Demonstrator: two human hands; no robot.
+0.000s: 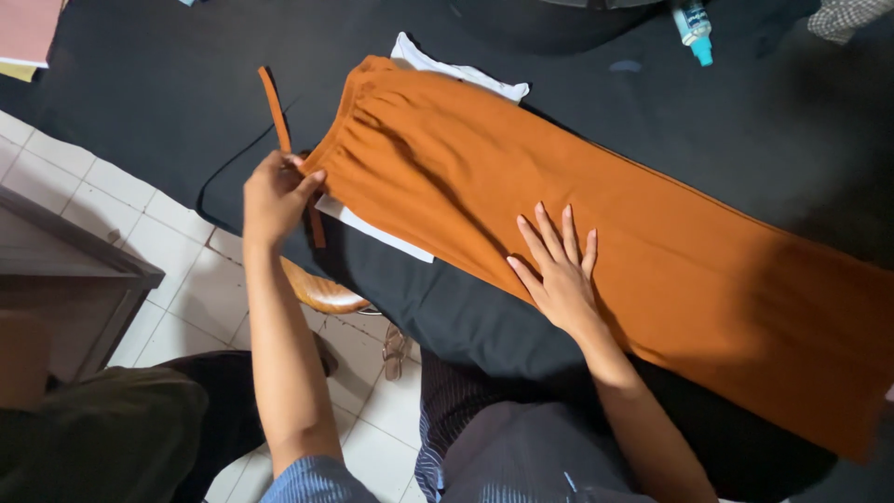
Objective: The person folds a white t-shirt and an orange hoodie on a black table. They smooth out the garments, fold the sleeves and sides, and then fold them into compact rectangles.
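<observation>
A: Left hand (276,194) first: fingers pinched at the waistband corner of the orange garment (596,233), and it looks to be gripping the narrow orange strap (277,116) right where the strap meets the waistband.

B: And the strap runs both ways from that hand: up and away from the waistband across the black surface (140,102), with a short tail hanging below the knuckles.

A: Right hand (559,265) is the opposite story. Flat, fingers spread, grasping nothing, just pressing down on the garment's near edge, partway along from the waistband.

B: So one hand anchors, one hand works the tie. I'd judge this as the straightening stage: garment laid out flat on the surface, gathered waistband toward the left hand, the long leg stretching off toward the right edge of the view.

A: Agreed. There's white paper or cloth (466,74) peeking out from under the waistband on both sides.

B: Beyond the waistband's far side, a small blue-capped bottle (694,26) sits well apart from the garment.

A: My read of what the next move needs: the flat hand keeps the fabric from sliding while the pinching hand pulls the strap straight or lays it along the waistband. Tug too hard and the gathers bunch.

B: Beyond the surface's near edge, tiled floor (186,279) shows.
</observation>
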